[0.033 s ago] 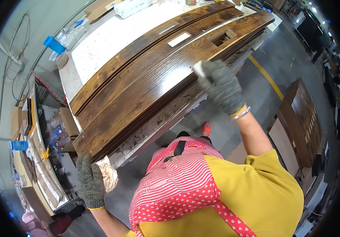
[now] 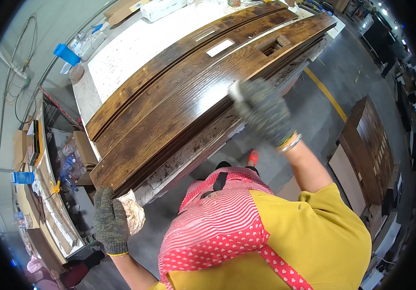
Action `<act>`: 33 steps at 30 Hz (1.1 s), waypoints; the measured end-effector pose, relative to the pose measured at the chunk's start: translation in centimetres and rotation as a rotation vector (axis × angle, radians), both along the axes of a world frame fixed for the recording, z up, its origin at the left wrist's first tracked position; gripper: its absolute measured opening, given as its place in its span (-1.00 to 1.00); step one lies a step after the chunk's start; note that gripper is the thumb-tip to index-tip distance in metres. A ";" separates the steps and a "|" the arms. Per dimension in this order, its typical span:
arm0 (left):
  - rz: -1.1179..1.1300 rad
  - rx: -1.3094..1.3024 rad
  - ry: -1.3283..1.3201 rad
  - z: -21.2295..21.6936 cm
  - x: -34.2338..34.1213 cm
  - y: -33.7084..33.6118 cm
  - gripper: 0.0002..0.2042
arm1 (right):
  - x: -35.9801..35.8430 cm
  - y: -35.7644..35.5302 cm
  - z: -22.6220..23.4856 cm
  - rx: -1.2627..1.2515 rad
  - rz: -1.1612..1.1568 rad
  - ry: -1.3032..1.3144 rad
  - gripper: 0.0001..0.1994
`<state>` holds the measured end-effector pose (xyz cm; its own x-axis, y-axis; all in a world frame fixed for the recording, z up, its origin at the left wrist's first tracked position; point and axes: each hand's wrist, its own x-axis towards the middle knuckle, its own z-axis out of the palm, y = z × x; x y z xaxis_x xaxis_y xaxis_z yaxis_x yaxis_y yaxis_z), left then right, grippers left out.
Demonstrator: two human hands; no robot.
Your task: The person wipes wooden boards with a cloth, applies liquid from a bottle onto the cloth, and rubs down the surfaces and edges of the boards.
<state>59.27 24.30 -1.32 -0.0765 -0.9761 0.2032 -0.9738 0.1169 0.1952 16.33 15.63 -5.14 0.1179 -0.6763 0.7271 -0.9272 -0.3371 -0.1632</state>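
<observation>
The gloved right hand point(image 2: 265, 116) is closed around a small pale pad point(image 2: 235, 90), pressed on the near edge of the dark stained wooden panel point(image 2: 179, 101) lying across the white worktop point(image 2: 135, 48). At the panel's left near corner, the gloved left hand point(image 2: 111, 220) clutches a crumpled stained rag point(image 2: 133, 212), just beside the wood.

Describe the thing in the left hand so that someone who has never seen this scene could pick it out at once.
Start at the long dark-brown wooden door panel lying on the white workbench, and follow it to its near-left corner. Just below that corner the gloved left hand grips a crumpled, stained pale rag. It is the only soft, wadded, off-white thing there, set against the hard glossy wood and grey floor.
</observation>
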 end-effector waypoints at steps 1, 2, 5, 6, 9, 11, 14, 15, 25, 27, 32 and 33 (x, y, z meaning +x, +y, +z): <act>-0.006 -0.003 -0.023 0.1 -0.1 -0.2 -0.69 | 2.4 0.3 -0.6 0.019 0.101 -0.059 -0.70; -0.011 0.000 -0.023 0.1 0.1 -0.2 -0.69 | 5.5 1.2 -1.6 0.086 0.157 -0.071 -0.68; -0.042 -0.016 -0.056 0.4 0.7 0.1 -0.69 | 12.3 2.8 2.1 0.641 0.488 -0.036 -0.54; -0.045 0.013 -0.054 0.6 0.9 0.0 -0.68 | 12.1 2.9 2.7 0.643 0.495 -0.037 -0.54; 0.014 0.009 -0.056 0.6 2.2 0.5 -0.67 | 9.9 1.7 2.8 0.204 0.458 -0.216 -0.56; 0.046 -0.043 -0.076 0.3 3.1 1.2 -0.65 | 6.6 1.0 3.4 0.319 0.340 -0.229 -0.67; 0.069 -0.005 0.003 -0.2 3.2 0.4 -0.60 | 4.2 0.4 2.0 0.225 0.173 -0.151 -0.66; 0.089 0.045 -0.055 0.1 3.2 0.3 -0.59 | 4.3 0.5 2.5 0.308 0.143 -0.139 -0.65; -0.134 0.070 0.102 0.4 6.5 -0.4 -0.68 | 18.4 3.8 1.7 0.527 0.582 -0.113 -0.63; -0.144 0.051 0.123 0.1 9.1 -0.2 -0.66 | 19.3 3.7 1.5 0.310 0.474 -0.151 -0.66; -0.039 0.055 0.245 -1.4 16.0 1.7 -0.64 | 19.2 4.6 1.9 0.345 0.038 -0.133 -0.70; -0.039 0.058 0.246 -1.9 16.9 2.2 -0.64 | 20.4 4.8 1.7 0.349 0.038 -0.132 -0.70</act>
